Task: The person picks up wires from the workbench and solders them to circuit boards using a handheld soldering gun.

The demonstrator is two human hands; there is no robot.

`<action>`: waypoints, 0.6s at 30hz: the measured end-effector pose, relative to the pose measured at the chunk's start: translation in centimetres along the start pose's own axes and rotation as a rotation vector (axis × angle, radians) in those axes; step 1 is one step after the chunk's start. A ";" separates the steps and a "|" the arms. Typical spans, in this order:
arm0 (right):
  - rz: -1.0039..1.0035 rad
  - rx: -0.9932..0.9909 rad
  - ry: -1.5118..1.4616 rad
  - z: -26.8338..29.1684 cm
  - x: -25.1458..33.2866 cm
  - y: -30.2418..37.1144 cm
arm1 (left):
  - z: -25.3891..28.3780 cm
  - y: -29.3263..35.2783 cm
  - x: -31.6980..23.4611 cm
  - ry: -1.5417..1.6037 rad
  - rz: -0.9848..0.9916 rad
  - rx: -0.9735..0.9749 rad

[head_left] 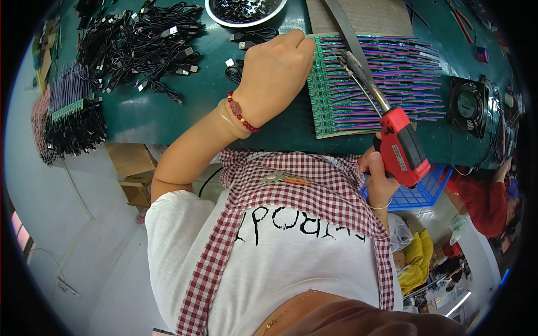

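My right hand [381,175] is wrapped around the red and black handle of a soldering gun [400,148]. Its metal barrel and thin feed tube point up and left, with the tip over a green circuit board panel [321,106]. Rows of thin black, pink, blue and green wires [386,84] run rightward from the panel. My left hand [280,75] is closed at the panel's upper left edge, knuckles up. Its fingertips are turned away, so whatever they pinch is hidden. A few black USB cables [255,38] lie just beyond that hand.
A large heap of black USB cables [151,42] covers the table's far left. Wired boards [70,109] hang at the left edge. A bowl [211,15] of small black parts stands at the back. At right are a fan [469,106], a blue basket [417,197] and a person in red [482,201].
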State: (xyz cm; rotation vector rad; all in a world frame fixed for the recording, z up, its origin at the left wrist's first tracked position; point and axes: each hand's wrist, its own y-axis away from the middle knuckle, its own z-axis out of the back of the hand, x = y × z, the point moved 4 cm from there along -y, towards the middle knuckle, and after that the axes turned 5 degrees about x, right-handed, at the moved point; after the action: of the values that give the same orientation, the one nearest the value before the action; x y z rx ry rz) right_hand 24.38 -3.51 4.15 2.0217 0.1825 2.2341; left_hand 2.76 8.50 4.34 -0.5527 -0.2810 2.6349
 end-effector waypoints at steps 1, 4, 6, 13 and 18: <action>-0.008 -0.005 -0.014 -0.1 0.0 0.0 | 0.0 0.1 0.0 0.000 0.000 -0.001; -0.002 -0.005 -0.024 -0.2 0.0 -0.1 | -0.2 0.2 0.2 -0.007 0.030 0.021; 0.006 0.001 -0.032 -0.2 0.2 -0.2 | -0.1 0.2 0.0 -0.055 0.022 -0.002; 0.015 -0.004 -0.055 -0.1 0.6 -0.5 | 1.8 1.3 -1.1 -0.253 -0.033 -0.050; 0.015 -0.040 -0.073 0.4 0.9 -0.7 | 2.3 6.1 0.1 -0.185 0.048 0.355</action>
State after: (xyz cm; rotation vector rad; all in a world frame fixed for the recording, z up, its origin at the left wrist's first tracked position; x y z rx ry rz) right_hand 24.69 -2.62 4.97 2.0864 0.1159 2.1507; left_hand -0.56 2.85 4.71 -0.2009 0.1479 2.6981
